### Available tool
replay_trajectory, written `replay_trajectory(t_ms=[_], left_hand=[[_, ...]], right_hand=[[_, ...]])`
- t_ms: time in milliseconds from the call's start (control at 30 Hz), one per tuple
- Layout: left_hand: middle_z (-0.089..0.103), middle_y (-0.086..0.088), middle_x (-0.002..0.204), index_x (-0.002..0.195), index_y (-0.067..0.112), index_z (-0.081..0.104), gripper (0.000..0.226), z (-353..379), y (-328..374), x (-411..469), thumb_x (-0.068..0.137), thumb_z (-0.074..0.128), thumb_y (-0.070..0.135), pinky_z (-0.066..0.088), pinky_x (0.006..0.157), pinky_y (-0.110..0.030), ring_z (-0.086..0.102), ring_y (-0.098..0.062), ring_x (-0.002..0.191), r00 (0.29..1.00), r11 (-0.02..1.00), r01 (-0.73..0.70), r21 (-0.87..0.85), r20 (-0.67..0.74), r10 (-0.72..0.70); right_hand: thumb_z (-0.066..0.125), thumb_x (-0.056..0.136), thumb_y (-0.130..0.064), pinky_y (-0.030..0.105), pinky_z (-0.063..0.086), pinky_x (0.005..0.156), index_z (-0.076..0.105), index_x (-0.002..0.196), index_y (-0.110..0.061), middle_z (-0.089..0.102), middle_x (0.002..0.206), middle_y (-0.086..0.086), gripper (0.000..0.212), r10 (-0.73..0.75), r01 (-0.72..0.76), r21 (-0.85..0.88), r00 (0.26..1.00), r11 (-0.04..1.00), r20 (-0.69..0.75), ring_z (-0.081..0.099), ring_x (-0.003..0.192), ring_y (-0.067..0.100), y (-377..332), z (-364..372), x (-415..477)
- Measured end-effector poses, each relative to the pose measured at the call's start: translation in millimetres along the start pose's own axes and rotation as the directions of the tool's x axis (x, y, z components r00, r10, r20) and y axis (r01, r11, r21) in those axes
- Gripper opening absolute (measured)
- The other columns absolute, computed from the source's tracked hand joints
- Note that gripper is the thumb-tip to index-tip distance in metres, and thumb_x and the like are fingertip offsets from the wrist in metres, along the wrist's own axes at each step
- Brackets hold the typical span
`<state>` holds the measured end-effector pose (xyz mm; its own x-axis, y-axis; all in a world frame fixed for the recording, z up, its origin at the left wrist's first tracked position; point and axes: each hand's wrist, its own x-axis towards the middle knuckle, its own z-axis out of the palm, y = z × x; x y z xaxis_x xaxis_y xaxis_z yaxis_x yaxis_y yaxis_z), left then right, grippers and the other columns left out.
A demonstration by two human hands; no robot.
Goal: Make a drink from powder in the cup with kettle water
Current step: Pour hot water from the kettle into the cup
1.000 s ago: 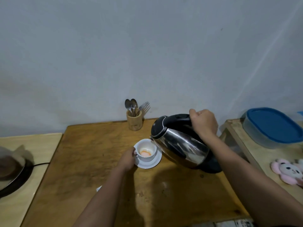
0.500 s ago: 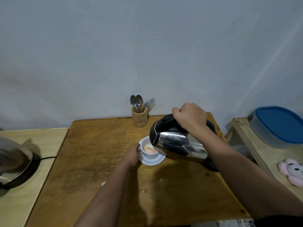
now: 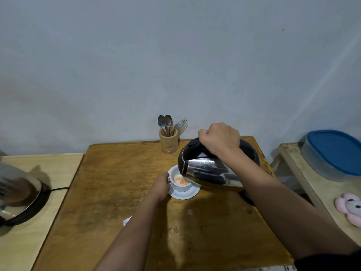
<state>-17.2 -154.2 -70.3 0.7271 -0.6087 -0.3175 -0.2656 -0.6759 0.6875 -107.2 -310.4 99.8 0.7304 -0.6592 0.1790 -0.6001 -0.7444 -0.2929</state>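
far left, a shiny metal lid (image 3: 17, 190) sits on a dark round base with its cord trailing off, well apart from the action on the pale side table (image 3: 64, 173). moving in across the wooden table (image 3: 117, 182), a scrap of white packet (image 3: 127, 220) peeks out beside the forearm, and here's the left hand (image 3: 160, 185), fingers curled snug against the handle side of the white cup (image 3: 180, 183), pinning it on its saucer (image 3: 184, 194). whether it's truly pinching the handle or just bracing the wall, i can't tell, the knuckles hide it. inside the cup there's orange powder going wet, right under the spout. behind, a wooden holder (image 3: 168, 141) with spoons and a fork stands clear. now the steel kettle (image 3: 211, 173), tipped nearly flat, spout over the cup's rim, and a thin thread of water looks to be dropping in. the right hand (image 3: 220, 140) is clenched full around the black handle, a tight fist, no gap. the trick here, i'd say: keep the tilt gentle, stream centred on the powder, stop short of the brim, and keep that steadying hand off the hot flow. far right, a blue-lidded container (image 3: 336, 153) and a pink plush toy (image 3: 349, 209) sit on another table.
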Motion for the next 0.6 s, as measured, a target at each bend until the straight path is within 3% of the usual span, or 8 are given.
replay_trajectory(t_ms=[600], left_hand=[[0.060, -0.013, 0.119, 0.118, 0.011, 0.055, 0.029, -3.7, 2.3, 0.9, 0.093, 0.041, 0.011, 0.041, 0.078, -0.030, 0.053, -0.020, 0.093, 0.999, 0.999, 0.037, -0.022, 0.026, -0.036]], right_hand=[[0.041, 0.084, -0.031, 0.025, 0.026, 0.049, 0.037, 0.048, -0.014, 0.041, 0.052, 0.001, 0.039, 0.016, -0.016, -0.031, 1.000, 0.999, 0.000, 0.037, 0.048, 0.017, 2.9, 2.1, 2.1]])
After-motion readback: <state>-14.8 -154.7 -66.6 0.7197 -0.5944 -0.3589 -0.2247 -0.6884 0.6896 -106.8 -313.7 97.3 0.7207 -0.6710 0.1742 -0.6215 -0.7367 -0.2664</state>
